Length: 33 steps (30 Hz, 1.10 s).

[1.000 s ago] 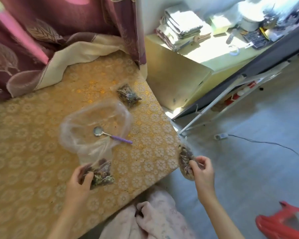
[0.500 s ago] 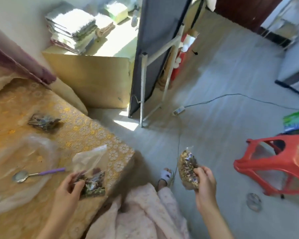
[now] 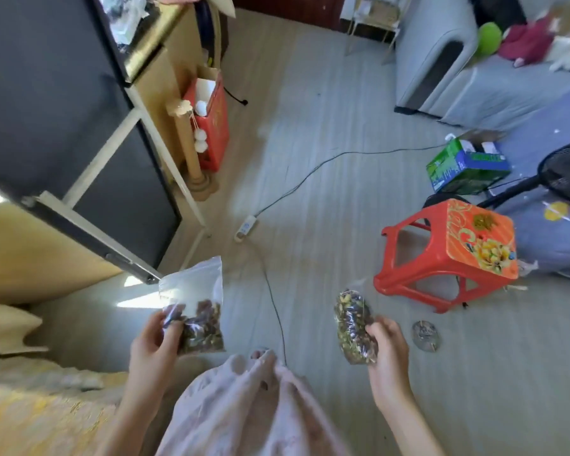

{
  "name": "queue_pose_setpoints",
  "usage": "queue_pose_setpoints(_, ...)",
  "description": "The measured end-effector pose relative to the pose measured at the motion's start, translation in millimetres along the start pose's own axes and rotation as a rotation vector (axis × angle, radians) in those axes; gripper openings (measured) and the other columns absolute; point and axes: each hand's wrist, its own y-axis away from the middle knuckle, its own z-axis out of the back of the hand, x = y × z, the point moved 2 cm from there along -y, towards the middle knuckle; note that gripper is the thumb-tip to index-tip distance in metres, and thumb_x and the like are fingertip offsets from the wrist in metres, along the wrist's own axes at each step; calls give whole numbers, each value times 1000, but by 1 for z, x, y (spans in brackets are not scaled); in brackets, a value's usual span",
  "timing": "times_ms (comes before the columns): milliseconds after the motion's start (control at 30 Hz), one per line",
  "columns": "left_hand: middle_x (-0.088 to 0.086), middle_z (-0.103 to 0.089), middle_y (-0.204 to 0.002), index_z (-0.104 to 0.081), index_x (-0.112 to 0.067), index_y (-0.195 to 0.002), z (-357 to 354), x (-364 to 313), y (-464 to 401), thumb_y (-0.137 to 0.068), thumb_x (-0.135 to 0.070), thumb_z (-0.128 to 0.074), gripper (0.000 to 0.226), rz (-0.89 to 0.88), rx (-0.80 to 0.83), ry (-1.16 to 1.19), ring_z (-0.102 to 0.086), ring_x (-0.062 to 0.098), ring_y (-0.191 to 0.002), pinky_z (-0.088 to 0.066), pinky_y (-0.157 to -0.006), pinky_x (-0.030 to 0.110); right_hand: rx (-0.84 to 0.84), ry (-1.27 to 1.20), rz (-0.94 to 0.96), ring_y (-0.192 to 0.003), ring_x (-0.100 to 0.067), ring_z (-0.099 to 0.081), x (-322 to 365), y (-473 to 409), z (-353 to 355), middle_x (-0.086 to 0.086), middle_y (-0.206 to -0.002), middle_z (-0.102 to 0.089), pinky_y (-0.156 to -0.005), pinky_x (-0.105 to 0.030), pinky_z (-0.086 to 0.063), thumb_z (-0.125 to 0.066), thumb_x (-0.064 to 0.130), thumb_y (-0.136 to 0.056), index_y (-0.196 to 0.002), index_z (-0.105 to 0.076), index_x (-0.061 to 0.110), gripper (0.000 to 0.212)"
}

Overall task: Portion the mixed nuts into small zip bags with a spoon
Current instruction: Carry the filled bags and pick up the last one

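Left hand closed around the lower edge of a small zip bag, thumb across the front, fingers pinching the plastic where the nuts sit. Bag upright, filled about a third with dark mixed nuts, upper part clear and empty, zip strip at the top. Held in the air above the floor, beside the knee.

Right hand gripping a second, fuller bag of mixed nuts from the side, fingers curled around its right edge. Packed almost to the top, tilted slightly, also held clear of the floor. The two bags well apart, one on each side of the pink garment over the lap.

Below the left forearm, a corner of the yellow patterned tablecloth, blurred. No spoon in view.

On the grey floor between the bags, a thin black cable running up to a white power strip. Right of the fuller bag, a red plastic stool lying on its side; near it, a small round transparent item, too blurred to identify. Further back, a green and blue box and the edge of a black fan. At left, a dark panel on a pale frame leaning over the floor.
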Motion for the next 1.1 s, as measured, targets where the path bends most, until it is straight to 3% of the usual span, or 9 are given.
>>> queue_pose_setpoints(267,11,-64,-92,-62,-10,-103,-70,-29,-73,-93,0,-47,21,33,122,-107,-59,5,-72,-42,-55,0,-129,-127,-60,-56,-12,-43,26,-68,-4,-3,-64,-45,-51,-28,-33,-46,-5,-86,-73,-49,14,23)
queue_pose_setpoints(400,4,-64,-95,-62,-15,-103,-117,-58,-134,-93,-3,-48,22,21,150,-101,-59,10,-80,-42,-56,1,-177,-112,-58,-63,-17,-45,50,-129,-21,-5,-69,-48,-56,-31,-35,-47,-5,-85,-75,-51,14,22)
queue_pose_setpoints(500,11,-64,-94,-61,-10,-103,-157,-90,-189,-92,2,-48,21,-23,202,-124,-59,16,-78,-43,-58,3,-208,-93,-35,-65,-17,-48,78,-181,-41,-6,-71,-52,-56,-28,-39,-49,-6,-86,-76,-53,14,22)
queue_pose_setpoints(633,11,-62,-86,-60,-5,-101,-213,-142,-260,-90,5,-49,18,-117,287,-224,-59,-4,-65,-42,-57,1,-222,-112,-24,-70,-21,-50,120,-246,-69,-9,-75,-54,-62,-33,-39,-49,-7,-85,-76,-55,14,23)
queue_pose_setpoints(700,10,-63,-90,-59,-10,-102,-244,-171,-290,-91,3,-49,20,-159,338,-252,-62,6,-76,-47,-62,6,-236,-105,6,-66,-17,-50,144,-275,-80,-7,-74,-55,-56,-27,-41,-50,-7,-86,-77,-55,14,23)
queue_pose_setpoints(767,8,-64,-93,-58,-14,-104,-273,-197,-314,-91,0,-50,20,-184,393,-280,-61,22,-86,-52,-71,25,-254,-113,7,-62,-12,-50,163,-300,-89,-5,-73,-54,-53,-21,-42,-51,-6,-86,-77,-55,15,23)
queue_pose_setpoints(867,8,-64,-95,-59,-13,-104,-318,-231,-346,-91,1,-50,21,-216,430,-265,-60,23,-89,-48,-79,35,-265,-138,-17,-67,-15,-52,191,-338,-99,-5,-75,-55,-61,-29,-42,-51,-5,-87,-79,-55,14,21)
queue_pose_setpoints(967,4,-64,-89,-60,-15,-102,-358,-255,-373,-91,-2,-50,20,-213,410,-223,-60,17,-82,-48,-71,19,-261,-144,-27,-68,-18,-50,217,-377,-106,-7,-77,-54,-63,-33,-40,-52,-3,-86,-79,-55,13,19)
queue_pose_setpoints(1100,-4,-65,-90,-61,-21,-101,-411,-271,-410,-93,-9,-51,18,-163,321,-159,-59,5,-82,-47,-64,9,-209,-77,-23,-71,-22,-49,256,-446,-114,-12,-79,-55,-62,-34,-37,-56,2,-86,-81,-57,12,11)
